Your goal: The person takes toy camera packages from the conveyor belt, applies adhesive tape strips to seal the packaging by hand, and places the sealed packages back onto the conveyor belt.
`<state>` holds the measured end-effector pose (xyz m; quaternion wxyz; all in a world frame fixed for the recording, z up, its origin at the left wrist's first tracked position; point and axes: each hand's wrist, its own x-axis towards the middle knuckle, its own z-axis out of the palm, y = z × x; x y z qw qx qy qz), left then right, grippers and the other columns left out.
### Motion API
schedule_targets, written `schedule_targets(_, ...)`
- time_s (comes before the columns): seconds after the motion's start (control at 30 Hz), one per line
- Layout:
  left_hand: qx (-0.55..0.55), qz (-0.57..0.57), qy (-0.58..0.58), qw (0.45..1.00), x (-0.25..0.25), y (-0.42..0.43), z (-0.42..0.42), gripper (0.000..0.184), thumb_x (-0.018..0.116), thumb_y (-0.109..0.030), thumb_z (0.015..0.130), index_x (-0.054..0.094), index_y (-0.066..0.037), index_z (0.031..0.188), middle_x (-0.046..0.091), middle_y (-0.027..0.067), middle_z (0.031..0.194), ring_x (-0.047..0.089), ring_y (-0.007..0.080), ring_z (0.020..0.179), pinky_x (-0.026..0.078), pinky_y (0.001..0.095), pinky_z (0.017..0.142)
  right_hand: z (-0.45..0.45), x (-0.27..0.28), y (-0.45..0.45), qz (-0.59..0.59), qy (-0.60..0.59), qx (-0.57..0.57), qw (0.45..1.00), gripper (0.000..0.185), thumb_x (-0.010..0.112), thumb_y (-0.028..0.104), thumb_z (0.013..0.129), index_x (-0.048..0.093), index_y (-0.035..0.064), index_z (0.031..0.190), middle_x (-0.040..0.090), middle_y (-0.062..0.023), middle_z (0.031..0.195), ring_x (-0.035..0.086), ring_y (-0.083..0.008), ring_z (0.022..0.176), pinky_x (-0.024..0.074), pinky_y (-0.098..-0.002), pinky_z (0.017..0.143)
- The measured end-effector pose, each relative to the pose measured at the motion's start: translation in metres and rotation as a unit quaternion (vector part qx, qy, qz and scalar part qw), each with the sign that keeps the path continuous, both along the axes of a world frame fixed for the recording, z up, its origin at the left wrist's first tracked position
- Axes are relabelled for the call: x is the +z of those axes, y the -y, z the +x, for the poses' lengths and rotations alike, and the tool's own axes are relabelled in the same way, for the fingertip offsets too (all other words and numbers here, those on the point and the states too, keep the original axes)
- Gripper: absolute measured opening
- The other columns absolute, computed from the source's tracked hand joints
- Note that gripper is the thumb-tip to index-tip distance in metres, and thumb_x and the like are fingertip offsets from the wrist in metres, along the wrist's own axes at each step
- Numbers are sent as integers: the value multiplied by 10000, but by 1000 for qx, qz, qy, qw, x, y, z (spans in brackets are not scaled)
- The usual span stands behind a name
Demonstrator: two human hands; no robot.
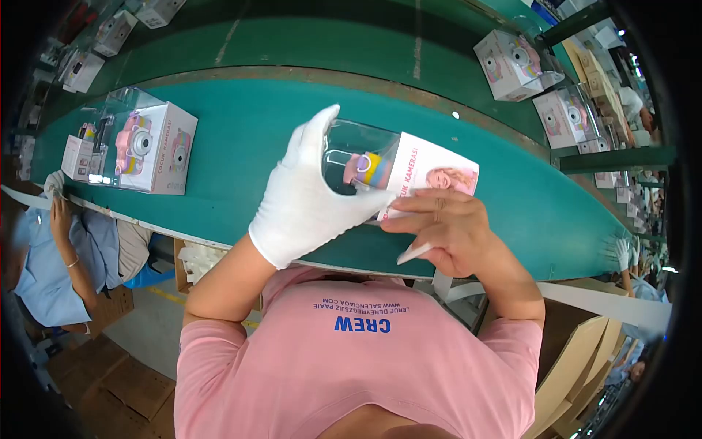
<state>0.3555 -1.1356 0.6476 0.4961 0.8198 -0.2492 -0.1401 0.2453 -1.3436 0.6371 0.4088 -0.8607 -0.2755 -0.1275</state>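
Note:
My left hand (296,194), in a white glove, is closed around the clear plastic end of a toy camera box (435,164). The box lies tilted above the green bench, its white printed part pointing right. Through the clear part shows a pink, yellow and blue toy camera or strap piece (369,170). My bare right hand (450,230) has its fingers stretched along the near side of the white part, touching it. At its thumb is a small white piece (414,253); I cannot tell whether it is held or worn.
Another camera box (164,150) stands on the green bench (241,110) at left, beside a co-worker's gloved hand (55,184). More boxes (512,66) stand on the far belt (329,36). A green metal frame (607,155) rises at right. Open cardboard (578,358) is at lower right.

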Motion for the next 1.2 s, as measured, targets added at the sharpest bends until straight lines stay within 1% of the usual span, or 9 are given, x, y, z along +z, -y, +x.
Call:
schedule_targets(0.07, 6, 27, -14, 1000, 0, 1, -7, 848, 858, -165, 684, 463, -23, 1420, 468, 247, 1438, 472, 400, 1327, 392, 455, 1105, -2, 2, 0, 15, -17, -3, 1000, 125, 616, 200, 956, 621, 131, 852, 763, -30, 1038, 699, -257, 1046, 487, -355, 975)
schedule_targets(0.2, -23, 96, 234, 967, -3, 11, -12, 828, 860, -215, 686, 476, -17, 1393, 410, 349, 1433, 435, 506, 1315, 424, 515, 1075, 7, 30, 10, 90, -128, -87, 984, 62, 617, 121, 950, 654, 87, 914, 719, -23, 862, 659, -179, 777, 514, -287, 786)
schedule_targets(0.27, -20, 88, 223, 970, -5, 13, -16, 816, 859, -187, 682, 484, -30, 1389, 393, 331, 1457, 422, 490, 1334, 416, 500, 1080, 7, 52, 10, 231, -399, -199, 865, 53, 629, 5, 923, 662, 45, 937, 633, 3, 784, 504, -65, 632, 440, -206, 608)
schedule_targets(0.37, 2, 70, 197, 978, -6, 9, -16, 794, 858, -103, 668, 508, -70, 1379, 342, 278, 1529, 381, 441, 1391, 393, 454, 1095, 25, 58, 5, 158, -412, -195, 876, 184, 632, -88, 894, 649, 45, 1020, 606, 15, 783, 465, -10, 618, 380, -172, 531)
schedule_targets(0.57, -3, -32, 204, 979, -11, 7, -14, 777, 860, -108, 667, 521, -117, 1367, 331, 261, 1543, 375, 438, 1401, 386, 461, 1098, 41, 63, 2, 185, -419, -159, 875, 276, 644, -108, 874, 611, 52, 1096, 558, 31, 734, 444, -19, 615, 369, -179, 542)
schedule_targets(0.7, 1, -67, 229, 971, -12, 9, -17, 623, 861, -91, 647, 639, -127, 1227, 321, 258, 1556, 362, 422, 1416, 327, 479, 1146, 40, 63, 8, 148, -419, -140, 885, 325, 655, -102, 863, 575, 62, 1131, 534, 29, 704, 435, -28, 615, 351, -176, 546)
schedule_targets(0.87, -48, -53, 266, 961, -7, 9, -15, 448, 860, -73, 620, 737, -141, 1045, 309, 262, 1566, 335, 421, 1432, 246, 507, 1193, 45, 74, 10, 45, -419, -148, 895, 292, 678, -73, 850, 573, 73, 1080, 537, 21, 705, 428, -58, 609, 336, -198, 546)
schedule_targets(1.03, -77, -18, 234, 969, -6, 7, -15, 353, 858, -77, 603, 775, -151, 938, 318, 249, 1571, 307, 418, 1446, 180, 535, 1218, 49, 87, 9, -19, -453, -161, 877, 292, 700, -39, 833, 564, 89, 1057, 534, 20, 699, 427, -86, 599, 328, -231, 539)
schedule_targets(1.2, -79, 10, 267, 960, 2, 9, -20, 333, 804, -159, 703, 768, -151, 1034, 348, 240, 1558, 313, 423, 1443, 187, 547, 1214, 29, 94, 22, -45, -437, -197, 877, 302, 717, -19, 817, 563, 100, 1048, 531, 23, 692, 425, -97, 597, 325, -247, 536)
